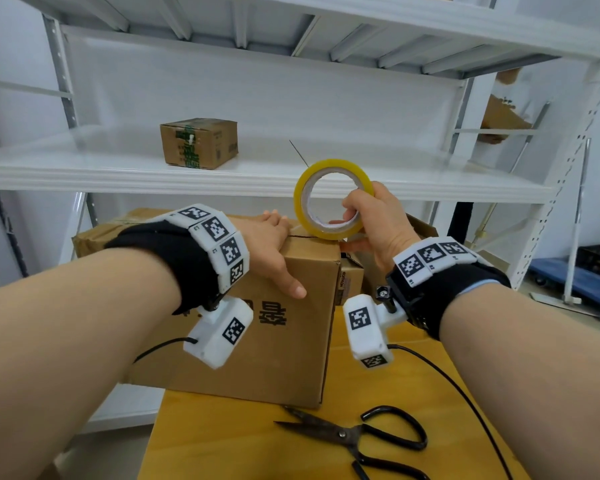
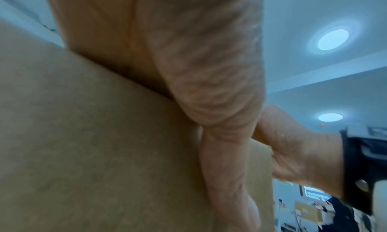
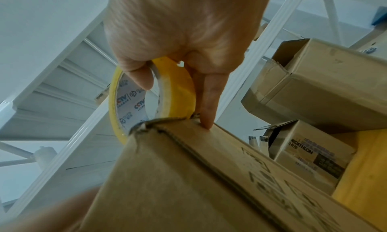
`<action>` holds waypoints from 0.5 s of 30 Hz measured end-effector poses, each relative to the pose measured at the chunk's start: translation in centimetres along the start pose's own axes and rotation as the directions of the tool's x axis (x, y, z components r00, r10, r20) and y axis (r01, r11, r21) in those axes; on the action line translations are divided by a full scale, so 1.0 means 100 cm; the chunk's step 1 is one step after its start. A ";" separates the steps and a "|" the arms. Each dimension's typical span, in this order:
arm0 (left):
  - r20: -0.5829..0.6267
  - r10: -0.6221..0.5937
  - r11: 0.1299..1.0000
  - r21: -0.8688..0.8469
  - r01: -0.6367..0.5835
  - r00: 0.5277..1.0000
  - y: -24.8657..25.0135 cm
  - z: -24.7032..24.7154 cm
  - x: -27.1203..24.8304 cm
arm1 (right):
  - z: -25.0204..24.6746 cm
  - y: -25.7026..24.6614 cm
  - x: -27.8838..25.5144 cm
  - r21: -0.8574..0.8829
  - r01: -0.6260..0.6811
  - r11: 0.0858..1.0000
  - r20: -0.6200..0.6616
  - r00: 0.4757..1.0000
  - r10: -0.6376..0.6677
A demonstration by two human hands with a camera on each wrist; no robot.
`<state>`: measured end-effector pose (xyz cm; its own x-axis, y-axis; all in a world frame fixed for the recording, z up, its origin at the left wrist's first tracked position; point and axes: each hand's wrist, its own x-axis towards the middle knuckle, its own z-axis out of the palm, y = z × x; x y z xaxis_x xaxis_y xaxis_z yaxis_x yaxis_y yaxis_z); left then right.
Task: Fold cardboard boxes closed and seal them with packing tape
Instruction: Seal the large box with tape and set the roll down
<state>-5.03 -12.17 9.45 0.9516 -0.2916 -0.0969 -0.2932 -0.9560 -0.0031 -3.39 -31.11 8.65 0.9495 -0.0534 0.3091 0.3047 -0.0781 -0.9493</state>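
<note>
Fingers [image 3: 142,80] through tape roll [image 1: 329,199], seemingly.

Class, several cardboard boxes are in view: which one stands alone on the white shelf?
The small cardboard box with green printed tape, sitting by itself on the white shelf; the others are lower, around the yellow table.

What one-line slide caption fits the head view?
Left hand flat on the box, right hand holding the tape roll at its top edge; scissors nearby.
</note>
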 end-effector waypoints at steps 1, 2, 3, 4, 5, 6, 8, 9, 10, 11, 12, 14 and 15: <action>-0.007 0.020 1.000 -0.003 -0.020 1.000 0.004 0.000 0.003 | 0.000 0.000 0.001 -0.028 0.015 0.999 0.007 1.000 -0.015; -0.012 0.039 0.999 -0.016 -0.039 0.999 0.008 0.000 0.005 | 0.000 -0.001 0.001 -0.066 0.032 0.997 0.018 0.999 -0.031; -0.015 0.054 0.998 -0.035 -0.054 0.998 0.011 0.001 0.006 | 0.000 -0.001 0.002 -0.096 0.046 0.994 0.029 0.999 -0.043; -0.018 0.066 0.996 -0.056 -0.067 0.998 0.012 0.001 0.007 | 0.000 -0.001 0.003 -0.109 0.051 0.993 0.036 0.998 -0.047; -0.019 0.074 0.995 -0.072 -0.075 0.997 0.012 0.002 0.007 | -0.001 0.000 0.003 -0.109 0.047 0.993 0.038 0.998 -0.043; -0.018 0.081 0.993 -0.084 -0.083 0.997 0.010 0.003 0.008 | -0.001 0.001 0.004 -0.103 0.041 0.994 0.036 0.999 -0.038; -0.013 0.087 0.992 -0.094 -0.088 0.996 0.007 0.004 0.007 | 0.001 0.005 0.004 -0.080 0.030 0.996 0.035 0.999 -0.028; -0.012 0.085 0.992 -0.098 -0.086 0.996 0.006 0.004 0.006 | 0.001 0.007 0.003 -0.069 0.025 0.997 0.038 0.999 -0.022; -0.013 0.086 0.991 -0.104 -0.087 0.996 0.007 0.005 0.005 | 0.001 0.011 0.002 -0.060 0.021 0.998 0.046 0.999 -0.018; -0.015 0.090 0.989 -0.112 -0.091 0.996 0.007 0.005 0.006 | 0.001 0.014 0.000 -0.043 0.016 0.999 0.060 0.998 -0.013; -0.019 0.096 0.988 -0.120 -0.098 0.995 0.007 0.006 0.006 | 0.000 0.016 -0.002 -0.014 0.007 1.000 0.080 0.997 -0.006; -0.022 0.101 0.986 -0.129 -0.103 0.995 0.008 0.006 0.006 | -0.002 0.017 -0.005 0.027 -0.013 1.000 0.115 0.993 0.010; -0.020 0.100 0.986 -0.131 -0.102 0.995 0.008 0.005 0.006 | -0.003 0.015 -0.007 0.023 -0.015 1.000 0.121 0.993 0.012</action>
<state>-4.76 -13.08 8.87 0.9191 -0.3864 -0.0771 -0.3740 -0.9172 0.1377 -3.58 -31.52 7.06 0.9553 0.0661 0.2881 0.2917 -0.0546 -0.9549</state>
